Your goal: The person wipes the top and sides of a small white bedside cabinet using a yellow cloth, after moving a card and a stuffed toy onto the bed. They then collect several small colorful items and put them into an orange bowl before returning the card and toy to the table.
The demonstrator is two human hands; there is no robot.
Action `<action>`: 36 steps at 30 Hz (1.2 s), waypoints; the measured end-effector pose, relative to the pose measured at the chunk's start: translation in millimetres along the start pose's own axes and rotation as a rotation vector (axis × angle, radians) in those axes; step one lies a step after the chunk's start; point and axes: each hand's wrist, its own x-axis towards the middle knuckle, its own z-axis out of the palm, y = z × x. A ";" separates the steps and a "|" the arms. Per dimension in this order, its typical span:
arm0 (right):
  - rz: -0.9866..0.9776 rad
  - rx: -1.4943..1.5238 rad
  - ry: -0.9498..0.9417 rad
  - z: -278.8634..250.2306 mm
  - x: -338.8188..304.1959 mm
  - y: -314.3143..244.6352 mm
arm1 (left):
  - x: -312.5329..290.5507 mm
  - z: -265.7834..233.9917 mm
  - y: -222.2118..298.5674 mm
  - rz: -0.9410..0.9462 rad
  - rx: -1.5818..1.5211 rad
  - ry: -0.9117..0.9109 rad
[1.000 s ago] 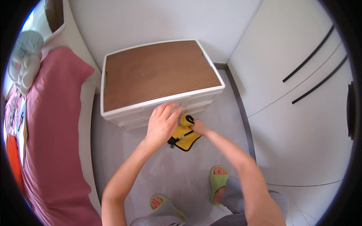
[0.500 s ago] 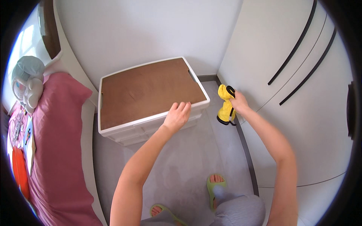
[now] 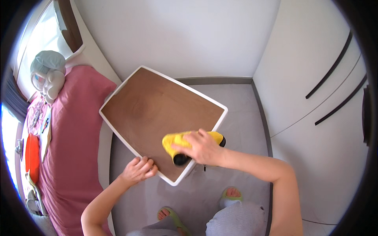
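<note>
A low white drawer cabinet (image 3: pixel 124 139) with a brown top stands at an angle on the floor in front of me. My left hand (image 3: pixel 139 170) has its fingers curled over the white rim at the cabinet's near left side. Against the top's near right edge, my right hand (image 3: pixel 201 147) grips a soft-looking yellow item with black ends (image 3: pixel 169 142). Part of that item lies over the brown surface and part sticks out beyond the rim. Its exact kind cannot be made out, since my fingers cover its middle.
On the left is a bed with a pink cover (image 3: pixel 75 157), holding a plush toy (image 3: pixel 49 74) and an orange-red item (image 3: pixel 32 157). White wardrobe doors (image 3: pixel 307 129) with long black handles rise on the right. A white wall (image 3: pixel 177 39) closes the back.
The cabinet has turned clockwise, its right side swinging toward me. My left hand has moved left along its rim. My right hand has brought the yellow item from beside the wardrobe onto the top.
</note>
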 end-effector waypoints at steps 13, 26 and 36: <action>1.122 0.388 -0.169 54.4 42.8 180.1 | -8.4 -10.1 7.8 -1.948 -1.399 0.356; 0.509 0.390 0.092 9.2 -42.2 -89.3 | -59.3 31.2 -104.0 -1.904 -0.627 0.014; 0.507 0.207 0.210 72.6 31.5 44.6 | -74.1 82.2 -191.6 -1.545 -0.474 -0.083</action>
